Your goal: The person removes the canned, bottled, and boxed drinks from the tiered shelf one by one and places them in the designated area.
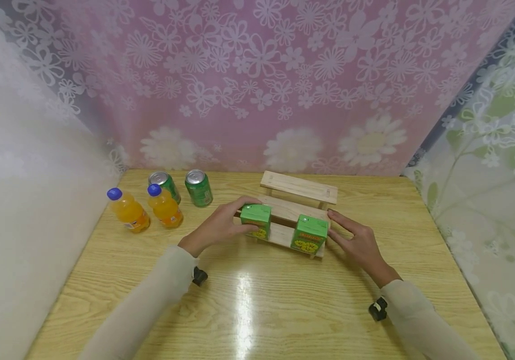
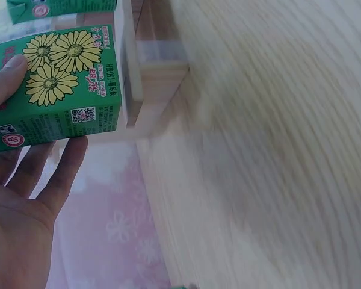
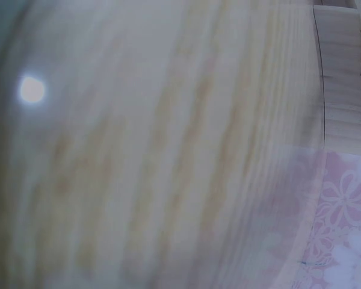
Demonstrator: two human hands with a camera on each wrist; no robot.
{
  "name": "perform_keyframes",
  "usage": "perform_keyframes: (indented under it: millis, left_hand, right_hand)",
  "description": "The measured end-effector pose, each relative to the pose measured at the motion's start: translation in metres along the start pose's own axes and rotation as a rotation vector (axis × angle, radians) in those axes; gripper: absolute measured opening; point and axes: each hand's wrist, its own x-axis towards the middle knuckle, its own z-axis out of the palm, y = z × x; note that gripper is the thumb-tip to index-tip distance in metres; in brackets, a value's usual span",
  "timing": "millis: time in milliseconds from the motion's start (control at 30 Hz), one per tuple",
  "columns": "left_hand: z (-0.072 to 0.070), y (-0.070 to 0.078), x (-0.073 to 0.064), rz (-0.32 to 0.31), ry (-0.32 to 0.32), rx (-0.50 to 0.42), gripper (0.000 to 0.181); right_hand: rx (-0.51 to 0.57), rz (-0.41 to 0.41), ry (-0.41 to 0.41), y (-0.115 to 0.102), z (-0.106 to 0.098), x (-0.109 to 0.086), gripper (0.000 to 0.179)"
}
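Observation:
A three-step wooden stand point(image 1: 282, 234) bears two green drink cartons with yellow flowers on its lowest step. My left hand point(image 1: 221, 225) grips the left carton point(image 1: 255, 220), thumb on its front face. In the left wrist view, that carton point(image 2: 54, 84) sits right at the stand's wooden side point(image 2: 162, 75), with fingers beneath its lower side. The right carton point(image 1: 310, 234) stands upright near the stand's right end. There my right hand point(image 1: 361, 245) rests its extended fingertips against the stand. Only slivers of its fingers show at the edge of the right wrist view.
Two orange drink bottles with blue caps, a left one point(image 1: 130, 212) and a right one point(image 1: 165, 207), stand left on the wooden table point(image 1: 284, 310). Behind them are two green cans, one partly hidden point(image 1: 173, 190) and one in plain sight point(image 1: 199, 190). Flowered curtains point(image 1: 257, 100) enclose the table.

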Motion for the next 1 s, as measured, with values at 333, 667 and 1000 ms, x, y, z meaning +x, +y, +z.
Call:
perform_keyframes:
  millis: [333, 667, 1000]
  left_hand:
    - [-0.034, -0.013, -0.028, -0.079, 0.070, 0.036, 0.065]
    - [-0.058, -0.028, -0.056, -0.104, 0.129, 0.028, 0.064]
    - [-0.071, -0.037, -0.076, -0.196, 0.148, 0.052, 0.065]
  right_hand:
    - [0.006, -0.001, 0.009, 0.000, 0.000, 0.000, 0.065]
    - [0.023, -0.027, 0.018, -0.001, 0.000, 0.002, 0.064]
    - [0.037, -0.031, 0.022, -0.001, 0.000, 0.002, 0.064]
